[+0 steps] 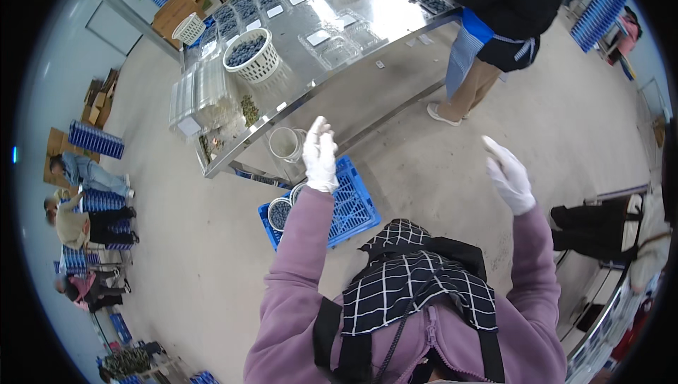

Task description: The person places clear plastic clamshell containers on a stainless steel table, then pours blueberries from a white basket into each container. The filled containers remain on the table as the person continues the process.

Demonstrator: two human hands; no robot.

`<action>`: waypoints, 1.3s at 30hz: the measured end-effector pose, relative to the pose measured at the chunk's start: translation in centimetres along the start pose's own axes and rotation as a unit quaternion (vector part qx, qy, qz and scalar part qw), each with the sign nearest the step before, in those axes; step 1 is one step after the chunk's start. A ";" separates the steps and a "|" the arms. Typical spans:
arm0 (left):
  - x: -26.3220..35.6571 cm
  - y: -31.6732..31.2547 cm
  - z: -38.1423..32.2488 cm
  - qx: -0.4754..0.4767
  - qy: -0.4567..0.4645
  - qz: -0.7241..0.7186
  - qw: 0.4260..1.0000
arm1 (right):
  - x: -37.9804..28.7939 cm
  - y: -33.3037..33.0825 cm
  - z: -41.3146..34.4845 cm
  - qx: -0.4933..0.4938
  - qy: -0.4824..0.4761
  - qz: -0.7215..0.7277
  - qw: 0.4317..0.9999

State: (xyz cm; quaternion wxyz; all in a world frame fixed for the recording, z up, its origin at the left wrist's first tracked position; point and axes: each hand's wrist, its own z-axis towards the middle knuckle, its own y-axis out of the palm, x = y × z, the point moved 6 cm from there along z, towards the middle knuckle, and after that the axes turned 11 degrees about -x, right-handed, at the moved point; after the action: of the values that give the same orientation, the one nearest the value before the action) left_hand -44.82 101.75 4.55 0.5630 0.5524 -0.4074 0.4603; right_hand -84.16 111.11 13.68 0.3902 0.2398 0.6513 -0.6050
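My left hand (320, 159), in a white glove, is raised in front of the steel table's near edge, with nothing in it. Gloved in white too, my right hand (508, 176) is held up over the floor to the right, empty, its fingers extended. On the steel table (288, 74), a white plastic basket (259, 61) holds blueberries. Beside it stand stacked clear plastic clamshells (198, 95), and open empty clamshells (339, 45) lie farther right. Rows of filled clamshells (246, 8) line the far side. Small plant debris (249, 110) lies near the table's corner.
A blue plastic crate (352, 206) on the floor holds small tubs of blueberries (279, 213). A translucent bucket (286, 144) is below the table edge. A co-worker (492, 24) stands at the table's right end. Another person (609, 230) is at right; several people are far left.
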 end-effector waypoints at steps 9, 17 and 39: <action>0.0 -3.0 18.0 0.116 0.061 0.101 0.986 | -0.9 3.8 28.8 -0.153 -0.148 -0.034 0.976; -8.3 -5.7 32.4 0.118 -0.118 0.330 0.929 | 5.7 8.5 50.1 -0.132 -0.137 -0.207 0.960; -10.6 -5.3 35.1 0.210 -0.089 0.424 0.876 | 5.7 11.8 70.9 -0.147 -0.084 -0.006 0.986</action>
State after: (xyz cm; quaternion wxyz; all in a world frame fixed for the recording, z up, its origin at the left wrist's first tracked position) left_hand -40.53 66.21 -5.04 0.1456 0.4707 -0.5445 0.6788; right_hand -62.78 42.85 4.62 0.4707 0.1242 0.6996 -0.5230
